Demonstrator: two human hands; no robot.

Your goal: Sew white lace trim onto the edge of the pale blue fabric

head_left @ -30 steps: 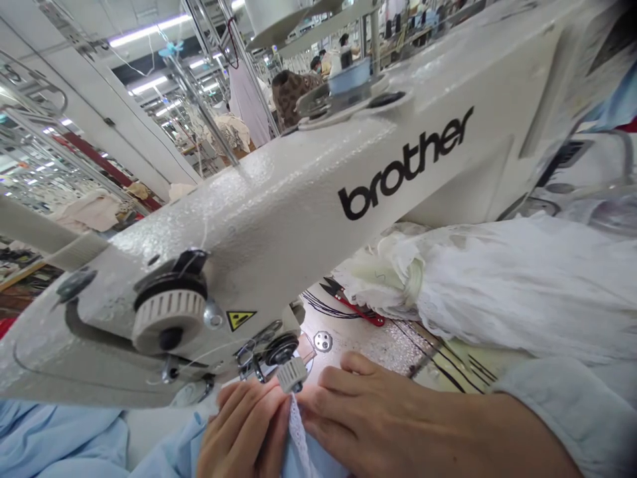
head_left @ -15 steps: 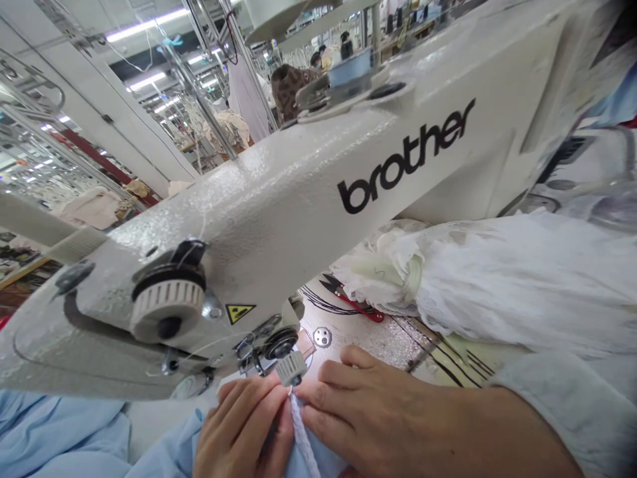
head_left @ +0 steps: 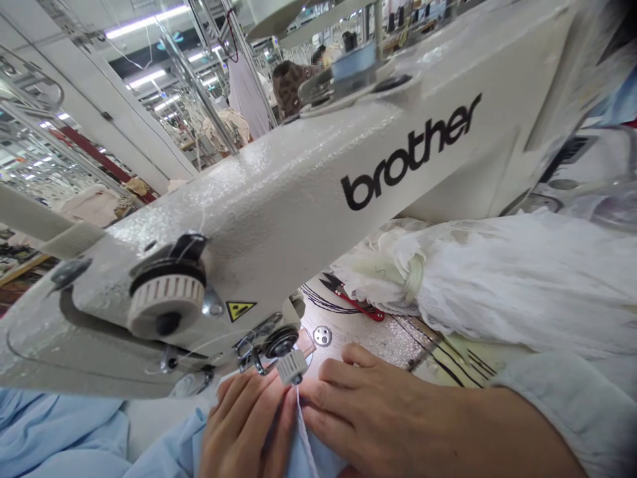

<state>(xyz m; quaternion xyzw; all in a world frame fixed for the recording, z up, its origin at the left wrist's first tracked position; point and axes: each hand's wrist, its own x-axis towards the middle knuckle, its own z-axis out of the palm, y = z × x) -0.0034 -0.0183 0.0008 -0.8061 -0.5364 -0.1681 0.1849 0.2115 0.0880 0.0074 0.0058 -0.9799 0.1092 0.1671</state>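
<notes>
At the head of a white Brother sewing machine [head_left: 259,219], the left hand [head_left: 246,425] and right hand [head_left: 373,405] sit just either side of a ribbed white knob [head_left: 292,367]. Their curled fingers grasp light blue fabric [head_left: 321,458], with a narrow white lace strip [head_left: 304,445] rising between them to the knob. Beyond them, on the speckled table [head_left: 368,338], red-handled thread snips [head_left: 351,299] lie beside a bundle of gathered white fabric [head_left: 517,285]. Farther off, past the machine's arm, a person in leopard print [head_left: 288,86] stands near a hanging pale garment [head_left: 246,89].
</notes>
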